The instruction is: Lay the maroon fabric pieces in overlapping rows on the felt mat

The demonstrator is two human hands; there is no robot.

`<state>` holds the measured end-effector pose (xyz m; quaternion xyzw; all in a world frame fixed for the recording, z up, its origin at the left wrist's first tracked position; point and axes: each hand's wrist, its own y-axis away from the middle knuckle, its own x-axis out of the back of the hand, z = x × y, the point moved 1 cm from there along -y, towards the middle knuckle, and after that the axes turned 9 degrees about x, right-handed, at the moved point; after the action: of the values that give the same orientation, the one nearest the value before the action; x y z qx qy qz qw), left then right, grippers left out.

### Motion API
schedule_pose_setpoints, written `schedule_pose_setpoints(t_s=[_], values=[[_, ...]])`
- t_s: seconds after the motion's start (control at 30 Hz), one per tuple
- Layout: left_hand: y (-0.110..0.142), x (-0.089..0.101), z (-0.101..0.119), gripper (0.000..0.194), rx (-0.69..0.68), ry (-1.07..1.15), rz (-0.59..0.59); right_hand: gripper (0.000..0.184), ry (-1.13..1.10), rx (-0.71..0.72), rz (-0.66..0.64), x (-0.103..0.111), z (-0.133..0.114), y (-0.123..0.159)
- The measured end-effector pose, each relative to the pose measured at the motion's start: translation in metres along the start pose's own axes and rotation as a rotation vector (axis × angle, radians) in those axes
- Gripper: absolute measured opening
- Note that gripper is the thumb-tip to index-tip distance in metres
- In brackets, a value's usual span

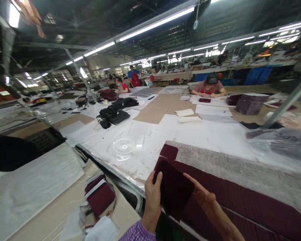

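Note:
In the head view, my left hand (153,197) grips a dark maroon piece of fabric (174,187) by its left edge, with the thumb on the near face. The piece is tilted up over the table edge. My right hand (205,194) is against its right edge, fingers stretched out and thumb apart; some fingertips are hidden. Beneath and beyond lie long maroon fabric panels (256,201) on a grey mottled sheet (223,160). A small maroon fabric piece (169,152) rests at the panels' far left corner.
A white fan (124,147) lies on the white-covered table. A stack of maroon pieces (100,195) sits on a lower surface at left. Black garments (115,112) are heaped further back. Across the table a person (208,87) works; a metal post (288,100) stands at right.

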<state>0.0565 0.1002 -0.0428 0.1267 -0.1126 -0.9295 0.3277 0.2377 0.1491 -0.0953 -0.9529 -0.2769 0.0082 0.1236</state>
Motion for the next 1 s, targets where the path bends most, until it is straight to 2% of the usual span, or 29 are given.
schedule_pose_setpoints(t_s=[0.07,0.13,0.23,0.33,0.4,0.47,0.57,0.63,0.7,0.77,0.8,0.87,0.93,0.97,1.0], values=[[0.001,0.003,0.006,0.034,-0.034,0.013,0.015,0.081,-0.093,0.019,0.016,-0.028,-0.027,-0.001],[0.004,0.008,0.010,0.033,-0.057,0.032,0.049,0.088,-0.257,-0.022,0.083,-0.050,-0.044,-0.003],[0.008,0.016,0.013,0.035,-0.089,-0.009,0.128,0.076,-0.331,-0.088,0.155,-0.070,-0.055,-0.006],[0.013,0.021,0.014,0.038,-0.131,-0.112,0.136,0.055,-0.260,-0.185,0.252,-0.075,-0.057,-0.007],[0.018,0.021,0.015,0.041,-0.107,-0.094,0.038,0.044,-0.258,-0.243,0.359,-0.072,-0.060,-0.005],[0.022,0.020,0.015,0.047,0.010,0.038,-0.147,0.040,-0.317,-0.269,0.413,-0.067,-0.067,-0.002],[0.030,0.019,0.019,0.054,0.315,0.291,-0.446,0.040,-0.349,-0.250,0.349,-0.062,-0.079,0.003],[0.035,0.021,0.023,0.054,0.491,0.382,-0.556,0.037,-0.319,-0.230,0.305,-0.061,-0.083,0.007],[0.038,0.024,0.028,0.050,0.541,0.353,-0.602,0.036,-0.296,-0.222,0.295,-0.060,-0.084,0.008],[0.040,0.028,0.031,0.046,0.438,0.180,-0.560,0.040,-0.267,-0.210,0.354,-0.061,-0.081,0.007],[0.040,0.029,0.032,0.045,0.320,0.060,-0.510,0.042,-0.257,-0.199,0.395,-0.061,-0.080,0.006],[0.039,0.032,0.029,0.044,-0.001,-0.135,-0.413,0.044,-0.276,-0.180,0.439,-0.064,-0.077,0.004],[0.037,0.033,0.023,0.043,-0.249,-0.198,-0.377,0.043,-0.322,-0.187,0.418,-0.069,-0.077,0.004],[0.035,0.034,0.019,0.041,-0.280,-0.192,-0.381,0.041,-0.332,-0.189,0.404,-0.072,-0.078,0.005],[0.032,0.035,0.014,0.041,-0.249,-0.182,-0.388,0.039,-0.309,-0.175,0.402,-0.073,-0.080,0.007]])
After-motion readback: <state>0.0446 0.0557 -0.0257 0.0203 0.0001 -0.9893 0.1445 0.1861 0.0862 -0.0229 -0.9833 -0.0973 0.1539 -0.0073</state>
